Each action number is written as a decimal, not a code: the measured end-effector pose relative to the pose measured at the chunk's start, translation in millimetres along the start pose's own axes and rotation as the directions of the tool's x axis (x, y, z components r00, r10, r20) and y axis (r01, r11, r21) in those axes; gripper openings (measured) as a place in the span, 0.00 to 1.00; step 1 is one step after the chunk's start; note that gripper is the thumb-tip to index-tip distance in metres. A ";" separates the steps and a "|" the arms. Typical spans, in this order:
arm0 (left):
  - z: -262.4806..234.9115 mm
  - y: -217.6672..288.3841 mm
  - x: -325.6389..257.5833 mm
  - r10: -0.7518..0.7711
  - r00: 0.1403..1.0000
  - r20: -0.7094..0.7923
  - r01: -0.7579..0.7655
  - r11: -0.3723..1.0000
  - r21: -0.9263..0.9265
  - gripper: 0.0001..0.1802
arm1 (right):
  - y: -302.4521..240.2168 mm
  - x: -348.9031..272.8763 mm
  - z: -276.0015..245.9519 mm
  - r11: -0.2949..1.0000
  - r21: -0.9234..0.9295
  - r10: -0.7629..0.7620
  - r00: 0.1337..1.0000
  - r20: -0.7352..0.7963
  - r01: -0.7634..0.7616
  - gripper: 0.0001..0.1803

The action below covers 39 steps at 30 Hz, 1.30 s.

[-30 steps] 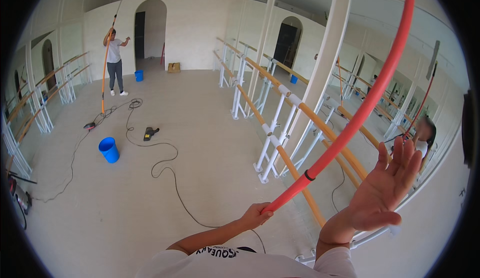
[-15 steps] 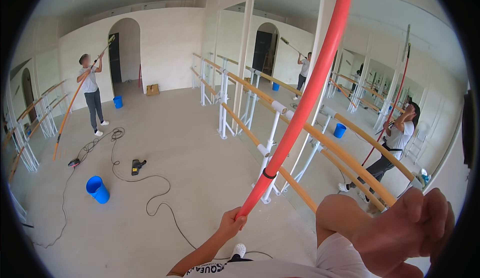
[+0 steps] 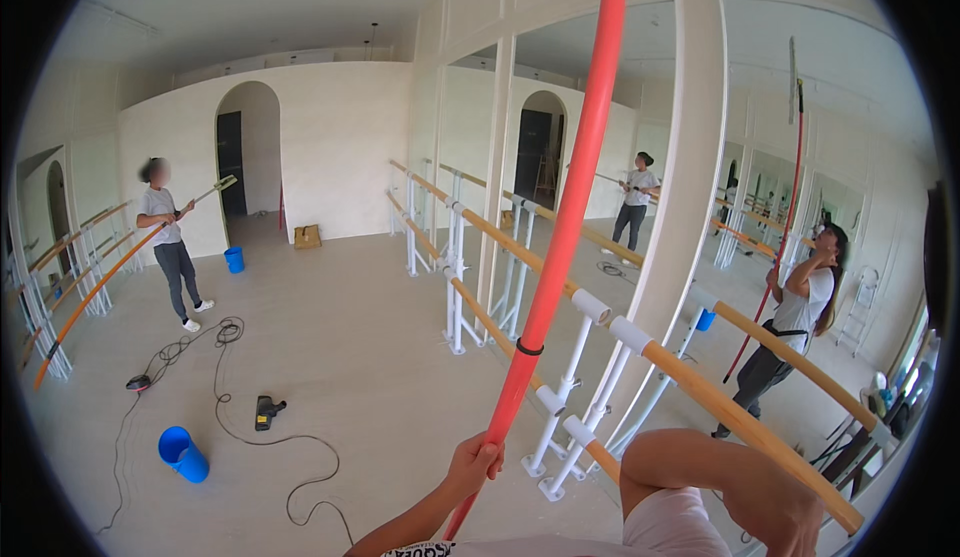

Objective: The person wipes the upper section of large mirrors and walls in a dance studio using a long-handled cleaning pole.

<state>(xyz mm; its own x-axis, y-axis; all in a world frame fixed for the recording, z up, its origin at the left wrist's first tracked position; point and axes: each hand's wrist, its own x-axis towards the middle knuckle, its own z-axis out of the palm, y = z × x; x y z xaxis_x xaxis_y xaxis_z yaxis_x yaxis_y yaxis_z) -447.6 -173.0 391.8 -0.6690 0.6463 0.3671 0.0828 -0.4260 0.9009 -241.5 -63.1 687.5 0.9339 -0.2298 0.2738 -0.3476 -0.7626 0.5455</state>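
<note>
A long red pole (image 3: 556, 287) with a black ring slants up past the top edge of the view. My left hand (image 3: 475, 467) is wrapped round its lower part, and the pole's bottom end is hidden. My right hand (image 3: 775, 507) is raised close at the lower right, apart from the pole, its fingers bent downward with the tips hidden. Behind it runs a wooden barre (image 3: 740, 407) on white metal posts. In the wall mirror (image 3: 850, 187) my reflection holds the pole upright, a long narrow grey head at its top, with one hand raised near the head.
A co-worker (image 3: 172, 227) at the left holds an orange pole (image 3: 100, 292) with a flat pad. Blue buckets (image 3: 184, 455) stand on the floor. A black cable (image 3: 300, 440) snakes past a black vacuum floor head (image 3: 268, 413). A brown bag (image 3: 307, 237) sits by the archway.
The view has shifted, and the pole now stands more upright. My right hand has dropped lower, its fingers turned down. The co-worker has lowered the padded end of the orange pole.
</note>
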 end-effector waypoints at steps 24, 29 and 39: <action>-300.1 135.8 358.9 0.361 0.839 0.407 -0.471 0.857 0.208 0.29 | -33.7 -614.6 356.2 -0.523 0.840 0.001 -0.986 -0.168 -0.143 0.12; -385.5 15.6 364.7 0.222 0.934 0.280 -0.291 0.926 0.239 0.25 | 41.8 -689.4 320.4 -0.404 0.857 0.096 -0.947 -0.308 -0.319 0.07; -555.8 -45.9 511.0 0.080 0.984 0.158 -0.098 0.989 0.111 0.14 | 134.1 -947.0 262.1 -0.444 0.756 0.025 -0.850 -0.526 -0.481 0.06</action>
<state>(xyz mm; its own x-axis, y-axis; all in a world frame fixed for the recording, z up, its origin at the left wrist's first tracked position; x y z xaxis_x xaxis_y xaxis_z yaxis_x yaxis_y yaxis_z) -1203.8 -175.1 409.3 -0.5349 0.7022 0.4698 0.2296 -0.4143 0.8807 -1150.7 -106.3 293.7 -0.8464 0.4946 0.1976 -0.2316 -0.0078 -0.9728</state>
